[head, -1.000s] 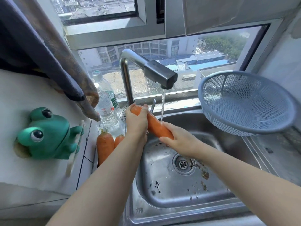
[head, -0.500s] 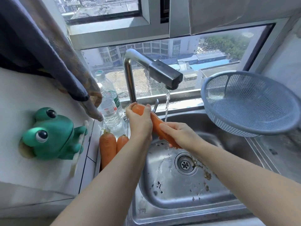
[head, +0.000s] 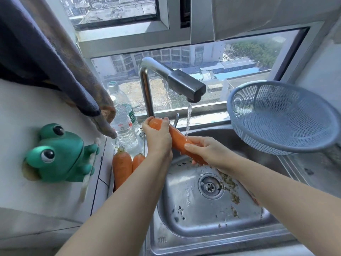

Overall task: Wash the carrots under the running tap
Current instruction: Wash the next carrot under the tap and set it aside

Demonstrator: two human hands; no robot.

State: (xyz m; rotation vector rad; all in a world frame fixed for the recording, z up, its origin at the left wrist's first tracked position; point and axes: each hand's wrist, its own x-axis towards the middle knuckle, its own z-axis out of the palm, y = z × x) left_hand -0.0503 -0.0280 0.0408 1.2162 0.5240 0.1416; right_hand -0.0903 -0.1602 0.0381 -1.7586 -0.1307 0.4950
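Observation:
A long orange carrot [head: 178, 139] slants over the steel sink [head: 208, 217], under the thin stream of water [head: 188, 119] from the tap [head: 186, 87]. My left hand [head: 156, 139] grips its thick upper end beside the tap's pipe. Around the lower half my right hand [head: 204, 151] curls, thumb on top, where the water lands. Two more carrots [head: 121, 168] lie on the ledge left of the sink, partly hidden by my left forearm.
A blue mesh colander [head: 284, 117] sits tilted at the right of the sink. Plastic water bottles [head: 123, 124] stand by the window. A green frog holder [head: 59, 154] hangs on the left wall under a hanging cloth [head: 55, 58]. Scraps lie around the drain [head: 210, 185].
My right hand has slid up the carrot from its lower tip toward the middle, now under the stream. The left hand keeps its grip on the top end.

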